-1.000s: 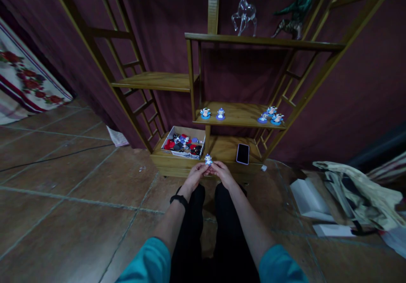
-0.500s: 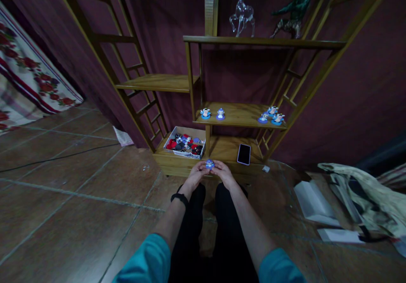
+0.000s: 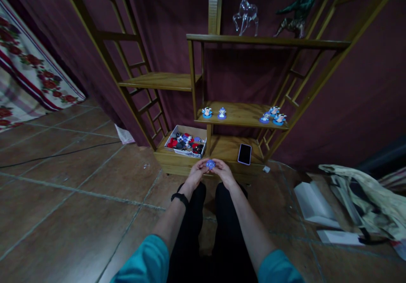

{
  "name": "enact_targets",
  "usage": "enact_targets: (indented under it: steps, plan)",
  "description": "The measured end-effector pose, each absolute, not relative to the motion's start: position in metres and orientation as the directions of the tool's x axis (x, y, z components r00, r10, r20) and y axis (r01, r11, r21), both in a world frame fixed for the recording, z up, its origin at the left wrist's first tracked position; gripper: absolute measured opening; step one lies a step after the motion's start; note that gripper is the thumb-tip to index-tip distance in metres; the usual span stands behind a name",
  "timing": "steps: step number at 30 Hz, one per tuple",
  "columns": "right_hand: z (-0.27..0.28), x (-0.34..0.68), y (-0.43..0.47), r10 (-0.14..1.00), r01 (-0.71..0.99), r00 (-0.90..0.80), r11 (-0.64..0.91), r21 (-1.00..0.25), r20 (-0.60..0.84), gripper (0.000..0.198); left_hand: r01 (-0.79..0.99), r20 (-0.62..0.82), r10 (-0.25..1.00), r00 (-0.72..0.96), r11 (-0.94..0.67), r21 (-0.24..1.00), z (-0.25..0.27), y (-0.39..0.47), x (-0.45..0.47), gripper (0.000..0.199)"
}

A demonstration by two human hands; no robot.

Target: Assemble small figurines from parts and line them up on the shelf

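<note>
Left hand point(image 3: 197, 172) and right hand point(image 3: 223, 171) have a little purple figurine point(image 3: 210, 164) pinched between them; box of toys point(image 3: 193, 131) around 10 o'clock from it, phone point(image 3: 244, 154) between 2 and 3, figurine trio point(image 3: 274, 112) at 2.

Illumination is dim and cool. A pale sheen marks the floor point(image 3: 69, 249) at lower left. Shadow darkens the recess beneath the upper shelf point(image 3: 266, 41). The black trousers point(image 3: 187, 240) lose detail at bottom center. The purple item point(image 3: 210, 164) below center resolves poorly. Wide-angle distortion splays the side posts point(image 3: 87, 20) outward.
</note>
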State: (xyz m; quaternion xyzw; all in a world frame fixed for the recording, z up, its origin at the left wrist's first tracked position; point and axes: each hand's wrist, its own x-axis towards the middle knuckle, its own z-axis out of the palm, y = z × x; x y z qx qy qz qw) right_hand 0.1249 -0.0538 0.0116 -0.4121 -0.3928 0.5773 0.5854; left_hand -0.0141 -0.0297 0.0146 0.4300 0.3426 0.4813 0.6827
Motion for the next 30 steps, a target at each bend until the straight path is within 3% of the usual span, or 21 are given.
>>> enact_targets:
  steps: [11,22,30]
  plan:
    - [0.014,0.127,-0.056,0.999,-0.325,0.031,0.046,-0.945,0.038,0.048,-0.333,-0.020,0.955,0.297,0.123,0.935,0.019,-0.033,-0.015,0.050]
    - [0.016,0.129,-0.061,0.997,-0.395,0.033,-0.045,-0.918,-0.064,0.050,-0.358,-0.125,0.947,0.298,0.232,0.905,0.023,-0.038,-0.011,0.046]
    - [0.011,0.134,-0.062,0.997,-0.415,0.009,-0.066,-0.907,-0.077,0.048,-0.369,-0.117,0.925,0.361,0.257,0.893,0.029,-0.044,-0.009,0.046]
